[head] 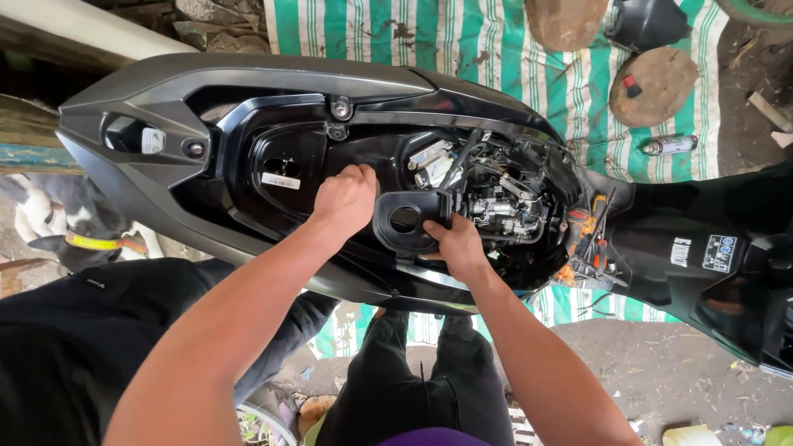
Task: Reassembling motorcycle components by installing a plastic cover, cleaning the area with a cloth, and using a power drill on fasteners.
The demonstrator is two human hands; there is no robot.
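both hands closed, gripping black plastic air duct inside scooter body

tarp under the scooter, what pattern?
Green and white stripes on the tarp, soiled with dirt in places. Head view, along the top, shows it best.

— What kind of place is this looking like?
— An outdoor repair yard: an opened-up scooter is standing on a dirt floor, hand tools are lying on its footboard, and a spray can is resting on a striped tarp.
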